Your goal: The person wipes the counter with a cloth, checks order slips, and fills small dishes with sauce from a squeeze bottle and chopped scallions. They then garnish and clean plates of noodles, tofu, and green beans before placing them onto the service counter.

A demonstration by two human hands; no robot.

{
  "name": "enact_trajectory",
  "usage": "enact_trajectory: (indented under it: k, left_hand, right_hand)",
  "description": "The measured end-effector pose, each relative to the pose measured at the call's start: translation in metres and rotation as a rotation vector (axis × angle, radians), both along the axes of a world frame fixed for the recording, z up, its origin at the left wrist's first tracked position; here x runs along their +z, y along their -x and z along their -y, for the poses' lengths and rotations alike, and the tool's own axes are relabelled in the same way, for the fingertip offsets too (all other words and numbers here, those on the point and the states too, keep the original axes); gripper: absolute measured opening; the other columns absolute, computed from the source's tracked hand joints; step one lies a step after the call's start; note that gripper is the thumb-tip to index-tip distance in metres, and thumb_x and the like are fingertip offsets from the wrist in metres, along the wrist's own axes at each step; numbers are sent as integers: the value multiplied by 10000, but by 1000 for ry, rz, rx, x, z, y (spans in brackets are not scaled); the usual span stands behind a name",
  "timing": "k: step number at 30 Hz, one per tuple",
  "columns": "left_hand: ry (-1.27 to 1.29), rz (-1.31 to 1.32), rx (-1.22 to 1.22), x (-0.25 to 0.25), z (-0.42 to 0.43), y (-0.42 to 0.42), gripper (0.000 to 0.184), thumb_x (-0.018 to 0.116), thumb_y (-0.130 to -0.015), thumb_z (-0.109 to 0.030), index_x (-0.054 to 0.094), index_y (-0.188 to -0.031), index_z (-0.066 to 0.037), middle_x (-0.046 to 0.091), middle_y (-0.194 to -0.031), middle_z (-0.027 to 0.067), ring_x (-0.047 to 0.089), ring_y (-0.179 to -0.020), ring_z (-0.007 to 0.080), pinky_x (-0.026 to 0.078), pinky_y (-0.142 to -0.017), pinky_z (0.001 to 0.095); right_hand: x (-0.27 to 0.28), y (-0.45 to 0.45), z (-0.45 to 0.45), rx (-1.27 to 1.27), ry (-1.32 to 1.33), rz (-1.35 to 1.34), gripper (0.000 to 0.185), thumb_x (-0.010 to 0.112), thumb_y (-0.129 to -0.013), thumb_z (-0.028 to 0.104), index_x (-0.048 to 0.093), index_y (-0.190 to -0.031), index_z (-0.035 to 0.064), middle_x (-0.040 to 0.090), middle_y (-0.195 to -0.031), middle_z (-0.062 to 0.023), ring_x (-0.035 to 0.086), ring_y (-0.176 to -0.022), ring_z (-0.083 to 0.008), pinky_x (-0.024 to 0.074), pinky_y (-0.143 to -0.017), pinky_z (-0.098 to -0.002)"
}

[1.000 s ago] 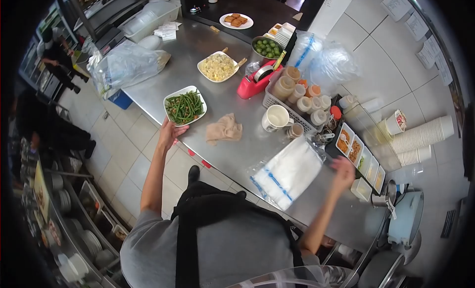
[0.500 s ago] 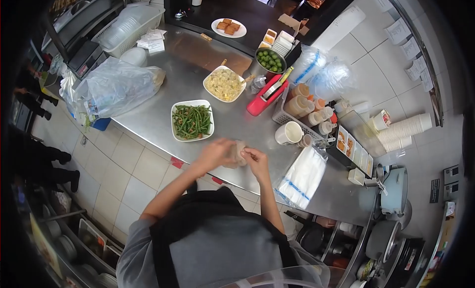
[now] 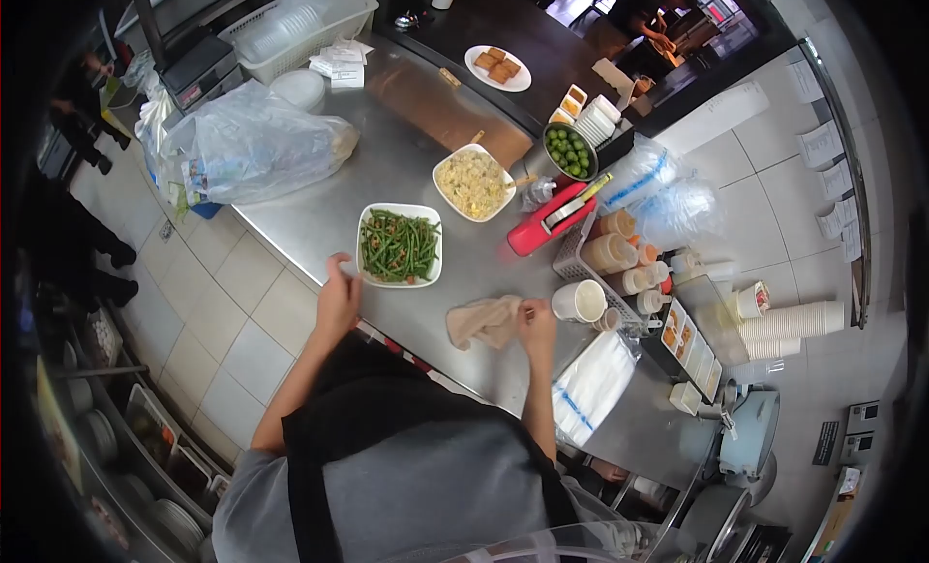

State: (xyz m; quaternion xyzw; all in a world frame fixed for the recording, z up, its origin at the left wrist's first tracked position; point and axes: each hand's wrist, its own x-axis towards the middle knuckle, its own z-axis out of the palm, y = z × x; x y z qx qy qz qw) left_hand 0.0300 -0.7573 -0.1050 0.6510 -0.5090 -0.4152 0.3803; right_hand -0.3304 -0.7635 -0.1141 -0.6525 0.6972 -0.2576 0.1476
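Observation:
A white square bowl of green beans [image 3: 400, 245] sits near the front edge of the steel counter. My left hand [image 3: 339, 294] is beside its lower left corner, fingers apart and holding nothing. To the right, my right hand [image 3: 535, 323] pinches one end of a beige cloth [image 3: 481, 323], which lies spread on the counter. Behind the beans stands a white bowl of rice [image 3: 473, 183] with a wooden-looking piece at its rim. A white cup [image 3: 579, 301] is just right of my right hand.
A red tape dispenser [image 3: 552, 224], a basket of sauce bottles [image 3: 610, 255] and a pot of green limes [image 3: 569, 152] line the back right. White plastic bags [image 3: 592, 381] lie at the right. A large clear bag [image 3: 261, 142] lies at the left. Other people are at the far left and beyond the pass.
Both hands met at the cloth half a second ago. Since then my left hand has moved left to beside the bean bowl, and the cloth has opened out from a bunch under my right hand.

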Motion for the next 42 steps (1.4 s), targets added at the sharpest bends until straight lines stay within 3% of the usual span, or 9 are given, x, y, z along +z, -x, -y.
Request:
enact_trajectory:
  k: [5, 11, 14, 20, 24, 27, 35, 38, 42]
  left_hand:
    - [-423, -1046, -7, -13, 16, -7, 476, 320, -919, -63, 134, -1352, -128, 609, -920, 238, 645, -797, 284, 547, -666, 335]
    - [-381, -883, -150, -5, 59, -39, 488, 335, -893, 1, 172, -1340, -104, 613, -920, 224, 652, -779, 257, 557, -682, 323]
    - [-215, -676, -218, -21, 81, -51, 498, 438, -853, 41, 239, -1297, -63, 624, -828, 164, 650, -667, 206, 551, -574, 293]
    - [-190, -382, -301, -27, 125, -84, 355, 479, -852, -16, 411, -1198, -52, 618, -706, 101, 628, -584, 170, 516, -502, 272]
    - [57, -223, -391, -20, 144, -93, 333, 533, -827, -63, 503, -1159, -62, 603, -732, 84, 605, -555, 137, 507, -462, 263]
    - [-87, -276, -430, -21, 158, -92, 412, 401, -835, -33, 452, -1243, -52, 610, -961, 154, 629, -532, 193, 526, -444, 274]
    - [-35, -291, -399, -34, 170, -111, 366, 387, -849, -42, 527, -1182, 14, 632, -825, 107, 581, -473, 138, 498, -419, 242]
    - [-104, -311, -412, -39, 166, -126, 362, 393, -860, -43, 524, -1192, 16, 622, -842, 102, 579, -470, 137, 495, -431, 236]
    - [-47, -285, -425, -41, 165, -128, 357, 400, -863, -45, 526, -1189, 24, 574, -966, 117, 586, -498, 142, 493, -444, 235]
  right_hand:
    - [74, -31, 58, -6, -44, -213, 164, 620, -787, 204, 657, -853, 59, 625, -929, -195, 610, -795, -376, 484, -707, -444]
    - [87, -63, 109, -146, -400, -404, 194, 664, -729, 255, 660, -832, 91, 636, -911, -167, 610, -875, -336, 481, -736, -438]
    - [-16, -14, 76, -240, -381, -592, 213, 699, -674, 252, 652, -790, 80, 636, -841, -153, 611, -864, -324, 486, -720, -436]
    - [18, -55, 63, -43, -191, -191, 227, 742, -617, 177, 611, -733, 33, 624, -737, -100, 619, -751, -261, 499, -678, -372]
    - [-26, -121, 107, 25, -224, 553, 112, 671, -706, 89, 647, -798, 31, 641, -717, -67, 600, -664, -134, 493, -630, -283]
    - [-43, -155, 143, 26, -81, 492, 71, 634, -760, 79, 611, -800, 25, 644, -743, -64, 621, -713, -152, 497, -652, -284]
    - [-27, -129, 111, 38, -272, 932, 168, 685, -784, 130, 621, -874, 4, 630, -774, -32, 560, -705, -77, 453, -606, -241]
    - [8, -110, 100, 162, -568, 287, 169, 702, -755, 103, 620, -857, -4, 623, -780, -19, 560, -711, -76, 454, -621, -231]
    - [2, -123, 113, 108, -168, 777, 109, 682, -729, 50, 621, -799, -6, 631, -762, -31, 571, -692, -94, 464, -630, -238]
